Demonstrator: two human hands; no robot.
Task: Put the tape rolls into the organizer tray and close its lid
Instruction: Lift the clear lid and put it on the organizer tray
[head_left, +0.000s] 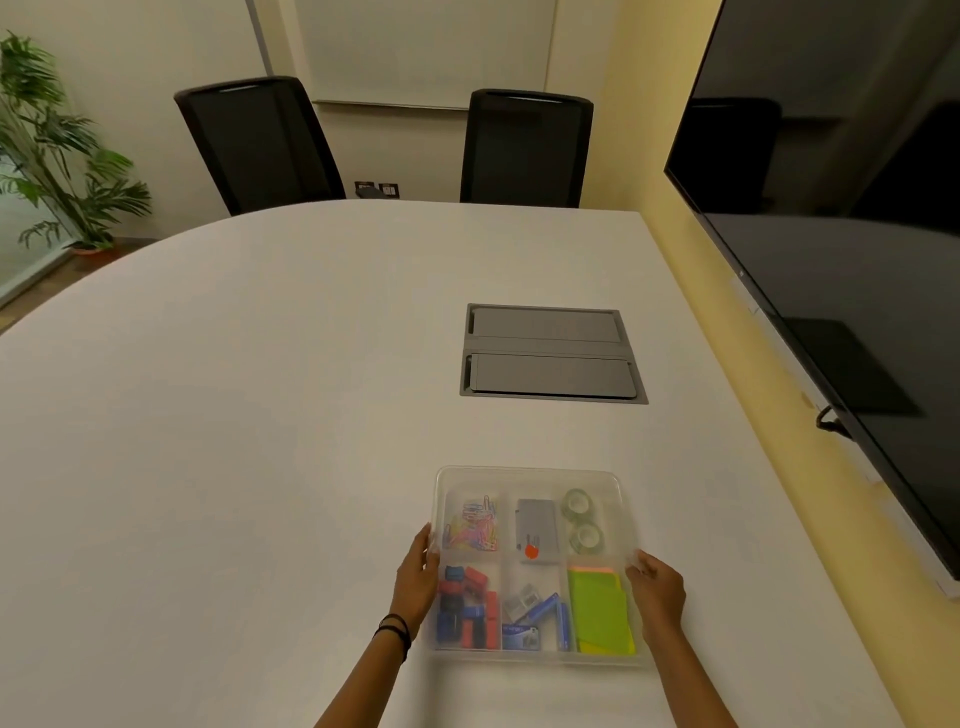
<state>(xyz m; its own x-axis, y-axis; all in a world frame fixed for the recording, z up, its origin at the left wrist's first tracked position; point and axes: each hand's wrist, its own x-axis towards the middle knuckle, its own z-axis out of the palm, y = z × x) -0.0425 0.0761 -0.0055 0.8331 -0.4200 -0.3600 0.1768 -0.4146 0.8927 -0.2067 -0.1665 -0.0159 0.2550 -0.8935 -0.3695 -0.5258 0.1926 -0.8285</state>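
Observation:
A clear plastic organizer tray (530, 472) lies on the white table close in front of me. A translucent lid seems to lie over it, since the contents look hazy. Two clear tape rolls (575, 503) (587, 538) rest one behind the other in the far right compartment. Other compartments hold coloured paper clips, a grey card, red and blue clips, a blue stapler and green sticky notes. My left hand (415, 577) grips the left edge. My right hand (657, 592) grips the right edge.
A grey cable hatch (550, 353) is set into the table beyond the tray. Two black chairs (260, 145) (524, 150) stand at the far edge. A large dark screen (841, 234) hangs on the right wall. A potted plant (57, 145) stands far left.

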